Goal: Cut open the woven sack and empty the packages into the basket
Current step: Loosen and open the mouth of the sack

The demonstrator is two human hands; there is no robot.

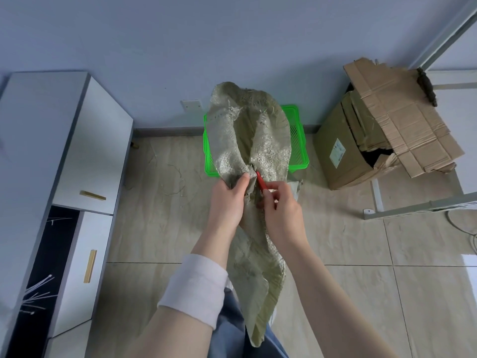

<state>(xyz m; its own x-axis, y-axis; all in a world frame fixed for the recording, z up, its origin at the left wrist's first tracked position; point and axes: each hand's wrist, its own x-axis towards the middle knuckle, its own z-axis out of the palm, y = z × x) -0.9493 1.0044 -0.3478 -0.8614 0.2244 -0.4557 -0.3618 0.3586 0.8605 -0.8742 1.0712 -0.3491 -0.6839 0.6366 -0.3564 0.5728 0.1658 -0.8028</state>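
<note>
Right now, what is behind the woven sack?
Behind the woven sack stands a green basket on the floor. Only its left and right edges show; the sack covers its middle, so what lies inside is hidden.

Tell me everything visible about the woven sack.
The woven sack is grey-green plastic-looking weave, crumpled and frayed at its edges. It is bunched at a narrow waist, where the left hand grips it and the right hand holds a red tool against it. Its upper part fans out before the green basket; its lower end hangs towards the person's lap.
</note>
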